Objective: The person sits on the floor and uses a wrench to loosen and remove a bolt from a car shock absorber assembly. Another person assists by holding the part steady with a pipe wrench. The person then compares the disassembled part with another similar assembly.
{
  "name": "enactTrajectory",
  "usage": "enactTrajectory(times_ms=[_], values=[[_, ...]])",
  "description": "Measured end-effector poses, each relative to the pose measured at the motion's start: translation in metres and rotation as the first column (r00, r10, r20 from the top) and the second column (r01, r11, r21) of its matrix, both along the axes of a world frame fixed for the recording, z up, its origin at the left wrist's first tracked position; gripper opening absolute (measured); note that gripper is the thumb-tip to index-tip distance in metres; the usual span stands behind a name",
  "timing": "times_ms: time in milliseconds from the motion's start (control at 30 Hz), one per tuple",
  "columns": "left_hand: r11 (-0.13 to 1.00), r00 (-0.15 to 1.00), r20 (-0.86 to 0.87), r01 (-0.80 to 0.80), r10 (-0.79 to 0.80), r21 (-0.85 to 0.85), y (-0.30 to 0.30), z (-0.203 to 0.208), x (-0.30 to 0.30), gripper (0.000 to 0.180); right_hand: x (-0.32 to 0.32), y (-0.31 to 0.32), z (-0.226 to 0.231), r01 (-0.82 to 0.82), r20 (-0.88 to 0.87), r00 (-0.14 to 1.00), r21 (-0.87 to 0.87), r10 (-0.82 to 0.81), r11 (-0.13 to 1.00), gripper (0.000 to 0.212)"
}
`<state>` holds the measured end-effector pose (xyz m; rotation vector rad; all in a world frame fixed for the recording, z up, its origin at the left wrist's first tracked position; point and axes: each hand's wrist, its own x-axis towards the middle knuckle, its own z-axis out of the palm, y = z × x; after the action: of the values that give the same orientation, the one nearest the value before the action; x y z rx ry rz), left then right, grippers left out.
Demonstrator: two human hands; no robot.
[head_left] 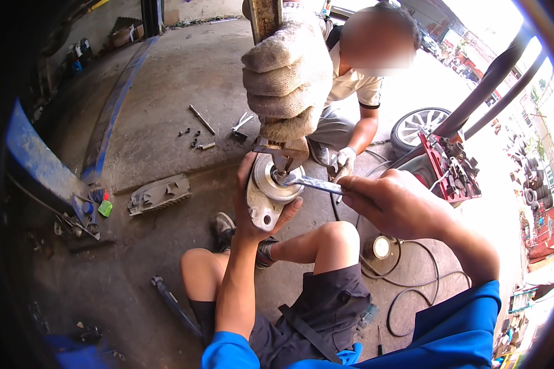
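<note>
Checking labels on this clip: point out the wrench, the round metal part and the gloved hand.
wrench (317,183), head view, mid-shaft
round metal part (266,195), head view, left face
gloved hand (287,80), head view, knuckles

The single camera sits on the seated person's head and looks steeply down past their own knees to the concrete floor (166,92). It is close to the left hand (261,209) and right hand (394,203), which fill the middle. Its fisheye bends the edges, with the rim dark.
</note>
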<state>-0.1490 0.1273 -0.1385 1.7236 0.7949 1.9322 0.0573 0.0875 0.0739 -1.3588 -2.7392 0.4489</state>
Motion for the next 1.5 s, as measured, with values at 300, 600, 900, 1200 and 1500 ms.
enactTrajectory(times_ms=[300, 600, 900, 1200, 1500], values=[[0.997, 0.998, -0.044, 0.048, -0.046, 0.062, 0.005, 0.001, -0.008, 0.105, 0.007, 0.024, 0.007, -0.029, -0.079, 0.997, -0.371, 0.0, 0.928, 0.038], [0.994, 0.995, -0.002, 0.098, -0.098, -0.054, 0.005, -0.003, -0.006, 0.105, 0.002, 0.019, 0.015, 0.163, -0.05, 0.952, -0.753, -0.301, 0.638, 0.039], [0.995, 0.994, 0.082, 0.08, -0.075, -0.057, -0.001, 0.005, 0.008, 0.1, 0.01, 0.014, -0.001, 0.06, -0.229, 0.867, -0.834, -0.442, 0.548, 0.038], [0.98, 0.98, 0.026, -0.198, 0.198, 0.005, -0.004, -0.009, 0.023, 0.1, 0.012, 0.001, -0.007, 0.05, -0.276, 0.811, -0.846, -0.516, 0.531, 0.036], [0.988, 0.984, 0.095, -0.149, 0.151, -0.033, -0.006, -0.004, 0.019, 0.098, 0.005, -0.005, -0.016, -0.013, -0.348, 0.75, -0.857, -0.562, 0.515, 0.031]])
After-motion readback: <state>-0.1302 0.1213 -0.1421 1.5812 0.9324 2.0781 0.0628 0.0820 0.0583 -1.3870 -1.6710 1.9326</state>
